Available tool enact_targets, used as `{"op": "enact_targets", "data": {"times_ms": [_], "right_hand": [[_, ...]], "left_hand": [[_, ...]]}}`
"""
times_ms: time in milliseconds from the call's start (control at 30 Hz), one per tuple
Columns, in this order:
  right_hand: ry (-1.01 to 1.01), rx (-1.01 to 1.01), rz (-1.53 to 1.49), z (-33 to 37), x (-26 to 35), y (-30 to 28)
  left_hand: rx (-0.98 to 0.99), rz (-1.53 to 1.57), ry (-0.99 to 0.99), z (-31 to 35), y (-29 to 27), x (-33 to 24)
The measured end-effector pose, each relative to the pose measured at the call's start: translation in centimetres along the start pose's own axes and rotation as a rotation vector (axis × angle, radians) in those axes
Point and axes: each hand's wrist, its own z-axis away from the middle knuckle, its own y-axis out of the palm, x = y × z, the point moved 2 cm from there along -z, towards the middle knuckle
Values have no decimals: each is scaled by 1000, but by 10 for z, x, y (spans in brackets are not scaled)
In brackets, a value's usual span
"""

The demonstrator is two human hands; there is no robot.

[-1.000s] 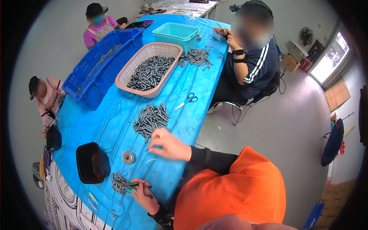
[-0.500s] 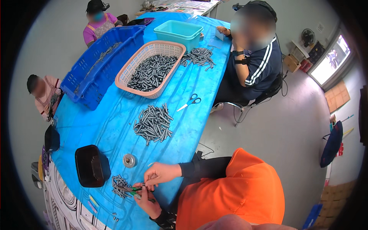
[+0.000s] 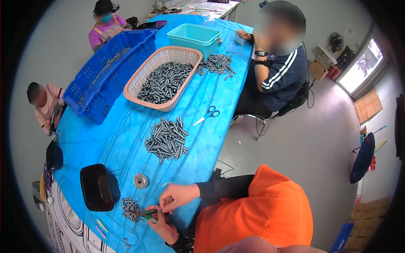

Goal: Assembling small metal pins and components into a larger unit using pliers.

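Observation:
In my left hand (image 3: 162,227) is a green-handled pair of pliers (image 3: 139,213), its fingers closed around the handles. The dark jaws reach over a small pile of short grey tube pieces (image 3: 128,204). My right hand (image 3: 179,197) meets the left one, thumb and fingers pinched close to its fingertips. A small dark piece seems to sit between the two hands, too small to make out. Beyond them stands a round metal tin (image 3: 141,181), with a black plastic tub (image 3: 99,189) to its left.
A larger heap of grey tubes (image 3: 166,141) and scissors (image 3: 207,115) lie farther up the blue-covered table (image 3: 122,139). A pink basket (image 3: 130,86) holds many dark pieces. Behind are a blue crate (image 3: 93,99) and a turquoise tub (image 3: 194,38). Co-workers sit around the table.
My right hand has shifted slightly down, its fingers curling in closer to the left hand. The pliers have turned a little in my left hand. The whole view has tilted slightly.

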Motion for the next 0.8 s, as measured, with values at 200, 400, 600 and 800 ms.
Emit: {"op": "enact_targets", "data": {"times_ms": [200, 400, 600, 800], "right_hand": [[34, -123, 6, -3, -13, -4], [11, -194, 85, -1, -15, -7], [-54, -192, 205, -4, -15, -6], [-3, -218, 141, -3, -3, -5]], "left_hand": [[-70, -163, 54, 3, 2, -4], [-86, -128, 54, 0, 5, -1], [-74, -184, 106, 0, 4, 1], [-88, -169, 114, -2, 3, 1]]}}
